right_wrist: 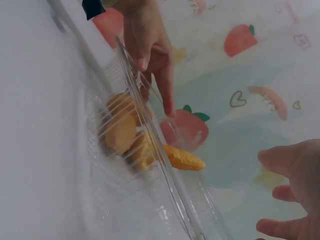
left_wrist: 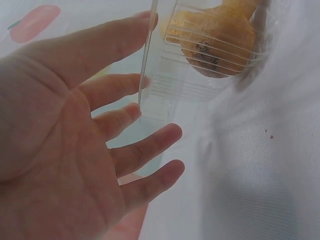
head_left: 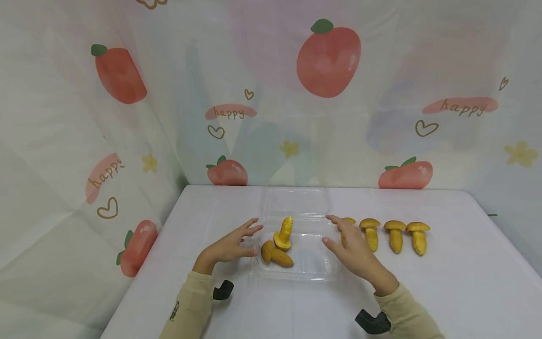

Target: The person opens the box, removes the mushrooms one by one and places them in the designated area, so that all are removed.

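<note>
A clear plastic clamshell box (head_left: 313,272) lies on the table with its lid (head_left: 296,201) folded back toward the wall. Inside, on its left side, are two yellow-brown toy mushrooms: one (head_left: 287,230) leans with its stem up, the other (head_left: 280,256) lies on its side. At the box's left rim is my left hand (head_left: 230,245), fingers spread and nothing gripped; in the left wrist view its thumb and fingertips overlap the clear wall (left_wrist: 165,75). My right hand (head_left: 354,250) hovers by the right rim, fingers apart and holding nothing.
Right of the box, several more mushrooms stand in a row, among them one (head_left: 370,233) beside my right hand, one (head_left: 395,236) and an end one (head_left: 418,238). Another is partly hidden behind that hand. A fruit-printed cloth wall (head_left: 271,141) rises behind the white table (head_left: 466,282).
</note>
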Available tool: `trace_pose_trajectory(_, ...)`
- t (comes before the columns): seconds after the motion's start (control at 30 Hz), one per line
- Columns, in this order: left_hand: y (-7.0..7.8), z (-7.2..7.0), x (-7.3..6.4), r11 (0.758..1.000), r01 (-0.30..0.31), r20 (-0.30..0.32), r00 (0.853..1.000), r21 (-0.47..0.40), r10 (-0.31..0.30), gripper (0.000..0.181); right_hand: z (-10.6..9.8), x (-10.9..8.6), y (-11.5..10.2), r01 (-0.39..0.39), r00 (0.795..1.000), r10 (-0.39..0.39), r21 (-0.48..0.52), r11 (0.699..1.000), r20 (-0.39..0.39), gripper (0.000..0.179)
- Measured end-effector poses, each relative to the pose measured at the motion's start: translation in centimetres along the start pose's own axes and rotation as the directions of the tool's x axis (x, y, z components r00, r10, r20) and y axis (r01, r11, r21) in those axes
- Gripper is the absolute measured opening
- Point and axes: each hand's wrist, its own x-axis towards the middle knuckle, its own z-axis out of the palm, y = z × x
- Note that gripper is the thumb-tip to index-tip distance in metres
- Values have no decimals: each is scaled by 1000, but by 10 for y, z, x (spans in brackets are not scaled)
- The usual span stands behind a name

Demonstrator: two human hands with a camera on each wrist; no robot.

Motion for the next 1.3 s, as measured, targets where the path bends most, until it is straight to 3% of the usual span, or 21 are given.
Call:
trace_pose_trajectory(0.17, 0, 0, 1, 1000, -5, 5, 1000, -3, 6, 73, 11, 0, -8, 20, 999, -20, 16, 1000, 44, 59)
trace_pose_trajectory(0.47, 2, -1, -1, 1000, 8, -1, 1000, 2, -8, 73, 29, 7, -24, 127, 985, -130, 30, 991, 113, 58)
trace_pose_trajectory(0.87, 1, -1, -1, 1000, 0, 0, 1000, 5, 0, 73, 52, 22, -31, 103, 939, -121, 74, 992, 321, 63)
trace_pose_trajectory(1.03, 0, -1, -1, 1000, -8, 0, 1000, 0, 8, 72, 61, 28, -29, 136, 926, -152, 71, 988, 347, 64)
trace_pose_trajectory(1.3, 1, 0, 0, 1000, -21, -2, 1000, -5, 21, 72, 68, 36, -29, 120, 924, -132, 58, 991, 359, 65)
